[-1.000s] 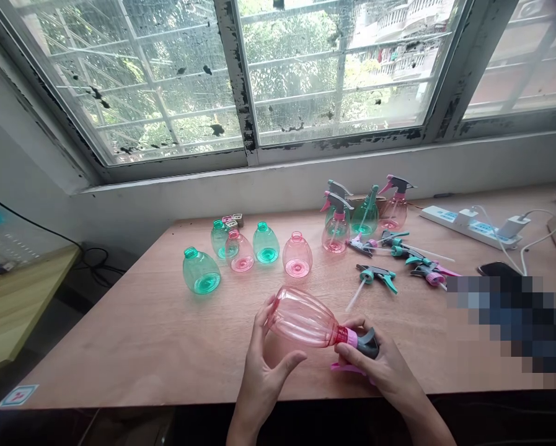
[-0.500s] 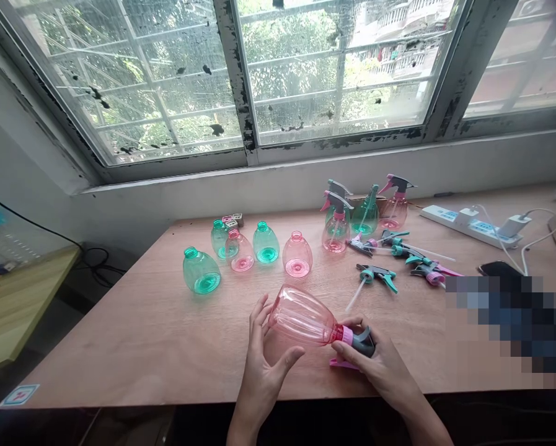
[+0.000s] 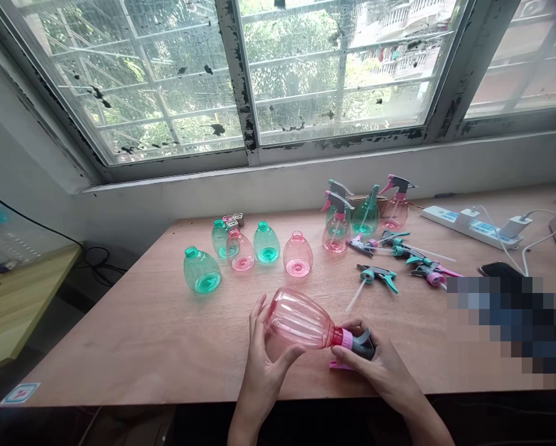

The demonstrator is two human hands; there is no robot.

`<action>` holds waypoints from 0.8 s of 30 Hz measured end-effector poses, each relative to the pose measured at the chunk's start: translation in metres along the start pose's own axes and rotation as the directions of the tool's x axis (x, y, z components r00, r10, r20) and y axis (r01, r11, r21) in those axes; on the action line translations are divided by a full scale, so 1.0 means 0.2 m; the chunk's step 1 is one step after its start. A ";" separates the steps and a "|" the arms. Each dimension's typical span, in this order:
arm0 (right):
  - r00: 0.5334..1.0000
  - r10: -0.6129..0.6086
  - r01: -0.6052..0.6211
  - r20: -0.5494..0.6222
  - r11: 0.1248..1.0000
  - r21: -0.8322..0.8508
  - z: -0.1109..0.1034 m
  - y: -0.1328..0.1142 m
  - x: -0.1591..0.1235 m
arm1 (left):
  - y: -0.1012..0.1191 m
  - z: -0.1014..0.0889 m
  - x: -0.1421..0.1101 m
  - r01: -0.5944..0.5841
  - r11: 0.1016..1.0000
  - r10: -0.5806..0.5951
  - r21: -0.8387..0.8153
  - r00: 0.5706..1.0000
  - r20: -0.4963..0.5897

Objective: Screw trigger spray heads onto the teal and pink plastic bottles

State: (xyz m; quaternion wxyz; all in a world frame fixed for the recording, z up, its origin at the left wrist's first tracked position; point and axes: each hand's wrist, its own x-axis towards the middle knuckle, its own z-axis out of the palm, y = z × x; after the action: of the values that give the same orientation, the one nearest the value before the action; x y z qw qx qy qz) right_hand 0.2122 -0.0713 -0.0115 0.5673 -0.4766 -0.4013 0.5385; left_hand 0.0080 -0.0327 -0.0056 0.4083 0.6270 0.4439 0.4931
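A clear pink spray bottle point(image 3: 300, 319) is tilted on its side above the table, its base to the left. My left hand point(image 3: 266, 353) cups the base, fingers behind and thumb below. My right hand point(image 3: 375, 359) grips the grey-and-pink spray head point(image 3: 362, 344) at the pink collar, which sits against the bottle's neck. A pink trigger point(image 3: 340, 365) shows beneath the right fingers. Beyond the hands stand open bottles without heads, among them a pink bottle point(image 3: 298, 254) and a green bottle point(image 3: 202, 270). One loose green-collared spray head point(image 3: 376, 276) lies behind my right hand.
Several bottles with heads, including a pink one point(image 3: 336, 234), stand by the wall. More loose spray heads point(image 3: 426, 266) lie to the right. Further right are a white power strip point(image 3: 470, 227) with chargers and a dark phone point(image 3: 501, 270). Small cubes point(image 3: 233, 220) sit behind the open bottles.
The pink bottle has shifted slightly left and down, its base coming closer to my left palm. Both hands stay nearly in place.
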 end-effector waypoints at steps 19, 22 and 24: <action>0.999 0.029 -0.029 -0.031 0.999 0.022 -0.01 0.00 0.00 | -0.04 -0.01 0.01 -0.010 0.999 0.008 -0.052 0.999 -0.045; 0.998 0.034 -0.032 -0.047 0.999 0.035 -0.02 0.00 0.00 | -0.04 0.00 0.01 -0.041 0.999 0.041 -0.010 0.997 -0.061; 0.998 0.037 -0.036 -0.046 0.999 0.036 -0.02 0.00 0.00 | -0.03 0.00 0.00 -0.025 1.000 0.025 0.006 0.999 -0.025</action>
State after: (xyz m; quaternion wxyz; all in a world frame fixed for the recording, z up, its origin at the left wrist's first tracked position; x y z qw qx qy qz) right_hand 0.2151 -0.0714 -0.0123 0.5749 -0.4862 -0.3697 0.5445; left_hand 0.0069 -0.0313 -0.0113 0.3947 0.6274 0.4427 0.5046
